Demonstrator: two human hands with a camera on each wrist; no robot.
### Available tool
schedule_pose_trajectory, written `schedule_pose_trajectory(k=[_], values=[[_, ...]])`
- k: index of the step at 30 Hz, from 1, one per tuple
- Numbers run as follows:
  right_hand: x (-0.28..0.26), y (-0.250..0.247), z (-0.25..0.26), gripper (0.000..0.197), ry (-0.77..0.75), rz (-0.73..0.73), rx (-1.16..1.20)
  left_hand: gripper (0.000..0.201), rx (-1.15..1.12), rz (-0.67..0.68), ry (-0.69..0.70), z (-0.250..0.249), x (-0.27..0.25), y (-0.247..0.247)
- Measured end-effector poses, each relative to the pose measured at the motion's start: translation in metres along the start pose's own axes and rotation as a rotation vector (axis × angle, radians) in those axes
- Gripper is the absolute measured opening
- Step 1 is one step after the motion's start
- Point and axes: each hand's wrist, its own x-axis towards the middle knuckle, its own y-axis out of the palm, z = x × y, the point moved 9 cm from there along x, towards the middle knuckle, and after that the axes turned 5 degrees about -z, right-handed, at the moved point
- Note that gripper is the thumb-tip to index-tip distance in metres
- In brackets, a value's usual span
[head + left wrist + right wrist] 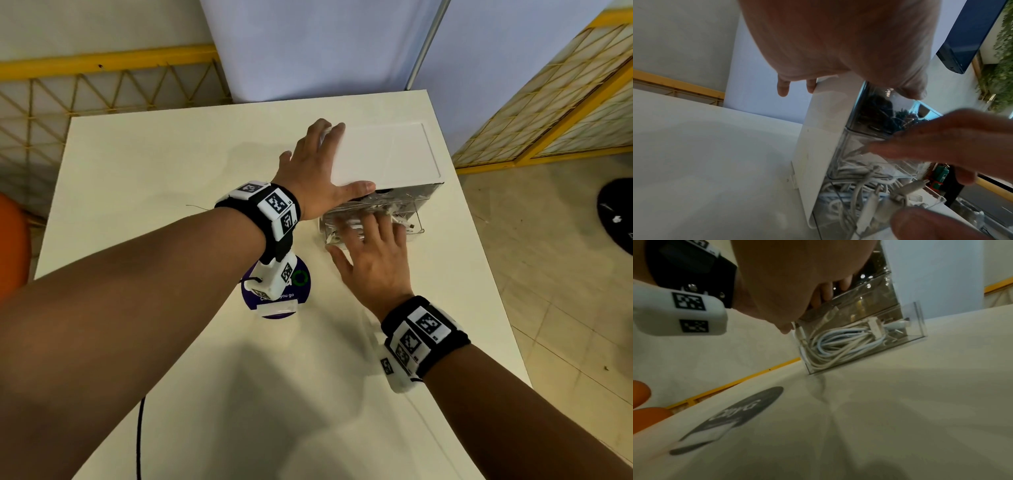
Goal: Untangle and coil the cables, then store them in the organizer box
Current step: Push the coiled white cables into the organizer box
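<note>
Organizer box (385, 154) sits toward the far right part of the white table (164, 164): white top and side, clear front drawers stacked one over the other. Left hand (315, 168) lies spread on the box's left side, fingers reaching along the top edge, thumb (358, 188) pressed at the front corner just above the drawers; it grips nothing, only braces the box. Bottom drawer (865, 340) stands pulled out toward the person, resting on the tabletop. White cables (838, 340) lie inside it in a loose coil, connector ends toward the drawer's right; one plug (409, 225) pokes up near the front wall in the head view. Right hand (373, 253) is over the open drawer, palm down, fingers straight and slightly fanned, fingertips on the drawer's contents; whether they press the cables or the drawer rim I cannot tell. Drawer above holds dark small items (885, 113), blurred. Both wrists carry black bands with square printed markers. A round purple sticker (298, 284) on the table, nearer the person, partly under the left wrist.
</note>
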Motion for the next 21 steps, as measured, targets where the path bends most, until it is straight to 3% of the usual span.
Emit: schedule_pose_trajectory(k=[3, 5, 18, 21], values=[[0.007, -0.001, 0.025, 0.022, -0.198, -0.074, 0.077, 0.119, -0.004, 0.002, -0.005, 0.0, 0.0, -0.001], [0.01, 0.004, 0.027, 0.022, -0.245, -0.051, 0.073, 0.119, 0.001, 0.005, -0.008, 0.0, -0.001, -0.001], [-0.012, 0.018, -0.012, 0.036, -0.162, 0.027, -0.009, 0.121, 0.005, 0.008, -0.006, 0.003, 0.001, 0.002], [-0.027, 0.029, -0.015, 0.041, -0.117, 0.11, -0.082, 0.12, 0.007, 0.013, -0.002, 0.003, 0.001, 0.002]])
